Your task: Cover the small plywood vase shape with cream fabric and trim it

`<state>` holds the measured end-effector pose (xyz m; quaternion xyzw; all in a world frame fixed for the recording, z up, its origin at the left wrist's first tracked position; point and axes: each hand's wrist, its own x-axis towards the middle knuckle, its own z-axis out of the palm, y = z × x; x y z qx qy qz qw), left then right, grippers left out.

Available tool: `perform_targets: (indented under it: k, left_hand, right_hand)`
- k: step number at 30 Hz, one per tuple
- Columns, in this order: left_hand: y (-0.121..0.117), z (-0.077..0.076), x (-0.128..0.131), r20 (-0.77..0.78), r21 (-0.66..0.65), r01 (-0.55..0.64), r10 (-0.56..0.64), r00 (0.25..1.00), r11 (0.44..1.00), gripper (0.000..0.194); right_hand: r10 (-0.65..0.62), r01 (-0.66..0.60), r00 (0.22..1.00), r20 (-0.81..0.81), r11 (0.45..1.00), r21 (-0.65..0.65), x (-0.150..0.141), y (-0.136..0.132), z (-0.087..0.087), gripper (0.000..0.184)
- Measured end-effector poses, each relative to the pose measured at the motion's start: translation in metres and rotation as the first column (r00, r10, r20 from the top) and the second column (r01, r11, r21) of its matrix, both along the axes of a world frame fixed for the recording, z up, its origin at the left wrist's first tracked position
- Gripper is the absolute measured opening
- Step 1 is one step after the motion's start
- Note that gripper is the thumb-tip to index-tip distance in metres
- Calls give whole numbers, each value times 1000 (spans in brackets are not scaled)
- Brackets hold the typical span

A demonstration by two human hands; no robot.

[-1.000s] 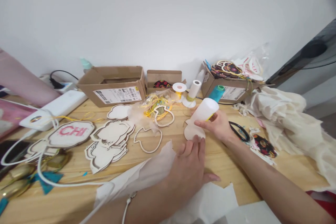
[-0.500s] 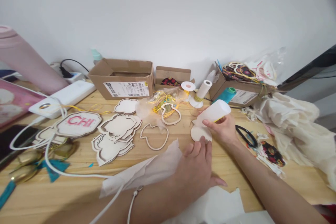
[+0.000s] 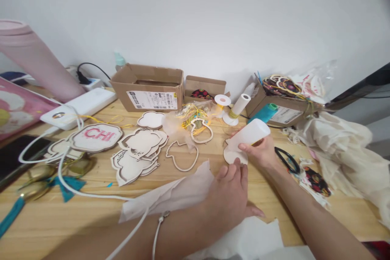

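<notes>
My right hand (image 3: 262, 150) is wrapped around a white squeeze bottle (image 3: 251, 133), tilted with its base up to the right and its tip down toward the left. The tip itself is hidden. Under the bottle lies a small pale wooden cutout (image 3: 234, 156) with a rounded lower end, flat on the table. My left hand (image 3: 230, 187) rests palm down, its fingertips at the near edge of that cutout and its thumb spread to the right. White cloth (image 3: 170, 195) lies beneath and beside the left wrist, with more pale sheet material (image 3: 252, 235) nearer me.
Left of the hands lie a gourd-shaped frame (image 3: 202, 131), another thin frame (image 3: 185, 158) and stacked wooden cutouts (image 3: 137, 150). Cardboard boxes (image 3: 149, 89), thread spools (image 3: 240, 105) and a teal spool (image 3: 265, 112) stand behind. Black-handled scissors (image 3: 287, 160) and crumpled cloth (image 3: 338, 142) lie right. A white cable (image 3: 91, 196) crosses my left forearm.
The view has shifted slightly, so the table things sit a little further right in the picture. Both hands keep nearly the same pose, the right one still around the bottle.
</notes>
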<state>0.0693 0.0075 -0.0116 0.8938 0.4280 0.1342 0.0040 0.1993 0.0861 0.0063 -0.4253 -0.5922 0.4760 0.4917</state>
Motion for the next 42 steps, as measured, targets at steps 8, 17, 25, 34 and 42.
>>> perform_targets:
  k: [8,17,25,34,42]
  left_hand:
    - [0,-2,0,4,2,5,-5,1000,1000,90]
    - [-1,-1,-1,11,1,5,-5,1000,1000,90]
    - [0,-2,-1,0,-13,12,-12,1000,1000,89]
    - [16,15,-13,96,-100,96,-87,992,990,63]
    - [77,37,-59,420,-314,220,-73,905,924,30]
  right_hand:
    - [2,-2,1000,-13,1000,-10,0,0,2,36]
    - [-34,34,999,-32,999,-6,-2,1,0,37]
    - [-121,121,993,-3,993,11,0,5,-2,34]
    - [-253,270,956,-148,956,111,14,10,-5,41]
    - [-212,225,969,-126,969,100,25,-1,7,49]
